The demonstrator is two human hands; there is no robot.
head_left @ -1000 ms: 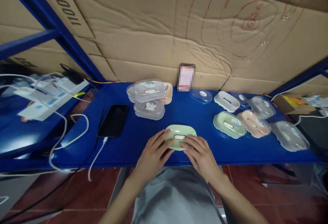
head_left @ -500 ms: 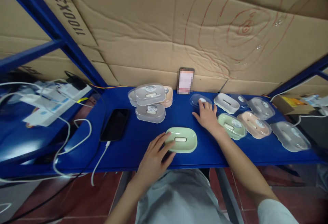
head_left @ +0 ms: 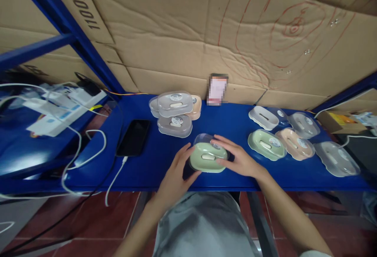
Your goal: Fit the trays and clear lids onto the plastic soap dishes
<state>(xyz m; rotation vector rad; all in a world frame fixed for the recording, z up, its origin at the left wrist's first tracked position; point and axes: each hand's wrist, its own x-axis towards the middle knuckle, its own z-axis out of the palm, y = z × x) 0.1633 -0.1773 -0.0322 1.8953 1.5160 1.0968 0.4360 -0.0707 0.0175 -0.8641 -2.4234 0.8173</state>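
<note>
The writing that can be read is sitting in the upper left of the frame: big black numbers, upside down, on the brown cardboard wall (head_left: 188, 33), something like "1100X38". Red pen circles are curling across the cardboard in the upper right. Small round stickers are sitting on the soap boxes, but their words are too tiny to read. A blurred card (head_left: 217, 89) is leaning on the cardboard, just above the middle.

In the lower middle, the green soap dish (head_left: 207, 158) is resting on the blue shelf (head_left: 235, 121). The left hand (head_left: 174, 175) is holding its left end, fingers curled on the edge. The right hand (head_left: 237, 157) is gripping a clear lid (head_left: 206, 139) and holding it right at the back edge of the dish, tilted over it. The two hands are close together, one on each side of the dish.

Half a second ago the right hand was reaching far back to the clear lid near the card; now the lid is gone from that spot and is here at the dish. The left hand is still holding the dish.

A black phone (head_left: 134, 137) is lying to the left with a white cable (head_left: 113, 178). Closed boxes (head_left: 175, 113) are stacked at center left. More dishes (head_left: 294, 135) are lying on the right.
</note>
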